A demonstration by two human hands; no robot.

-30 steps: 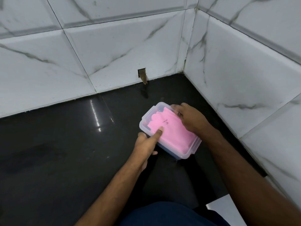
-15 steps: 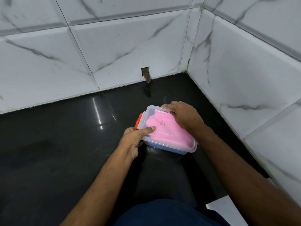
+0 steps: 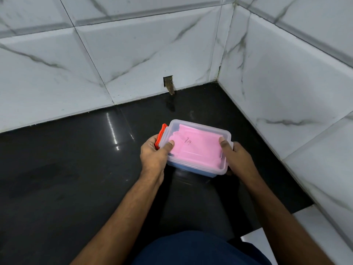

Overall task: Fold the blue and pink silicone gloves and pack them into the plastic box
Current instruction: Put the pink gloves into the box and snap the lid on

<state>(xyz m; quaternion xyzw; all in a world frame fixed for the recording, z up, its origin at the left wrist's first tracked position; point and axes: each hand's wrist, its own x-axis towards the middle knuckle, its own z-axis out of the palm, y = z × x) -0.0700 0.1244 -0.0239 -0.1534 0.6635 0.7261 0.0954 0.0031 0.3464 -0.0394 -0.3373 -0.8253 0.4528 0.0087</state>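
Silicone feel: soft, a bit grippy, light.
My left hand (image 3: 152, 155): clasps the box end beside the orange latch (image 3: 159, 137), thumb on top.
My right hand (image 3: 236, 157): clasps the opposite end.
Plastic box (image 3: 198, 169): stiff, smooth; best held by both ends.
Pink glove (image 3: 194, 148): folded inside, over the blue glove (image 3: 183, 167).
Black counter (image 3: 66, 169): under the box.

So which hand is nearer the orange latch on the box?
Left. The left hand grips the box end where the orange latch sits, fingers touching it; the right hand holds the opposite end.

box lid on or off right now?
On. The clear lid covers the plastic box, with the pink glove seen through it. Whether the orange latch is clipped: cannot tell.
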